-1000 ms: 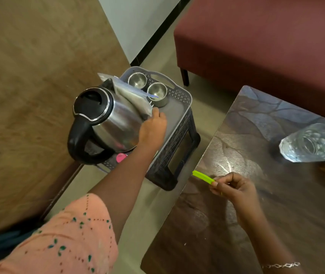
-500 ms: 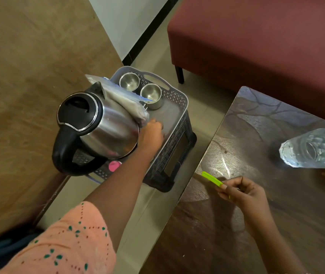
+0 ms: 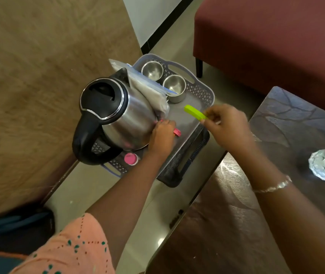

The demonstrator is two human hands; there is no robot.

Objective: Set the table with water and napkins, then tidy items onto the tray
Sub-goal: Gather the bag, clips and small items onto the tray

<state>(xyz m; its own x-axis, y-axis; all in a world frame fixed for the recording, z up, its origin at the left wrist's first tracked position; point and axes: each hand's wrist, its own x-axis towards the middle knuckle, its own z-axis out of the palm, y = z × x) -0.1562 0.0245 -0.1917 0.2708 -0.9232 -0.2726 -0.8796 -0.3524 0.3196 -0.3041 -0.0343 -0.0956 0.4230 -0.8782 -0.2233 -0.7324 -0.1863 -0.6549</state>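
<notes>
Head view: right hand point(image 3: 226, 127) pinches green plastic clip point(image 3: 194, 112) above tray point(image 3: 203, 91) middle; left hand point(image 3: 162, 135) grips pink clip point(image 3: 177, 132) beside kettle point(image 3: 118, 113). Best lay green plastic clip flat, clear of steel cups point(image 3: 174, 89).

No text, label, brand, number or sign can be read anywhere in view, whether on the kettle point(image 3: 122, 115), the packet point(image 3: 149, 91), the cups point(image 3: 152, 70) or the tray point(image 3: 201, 91).
</notes>
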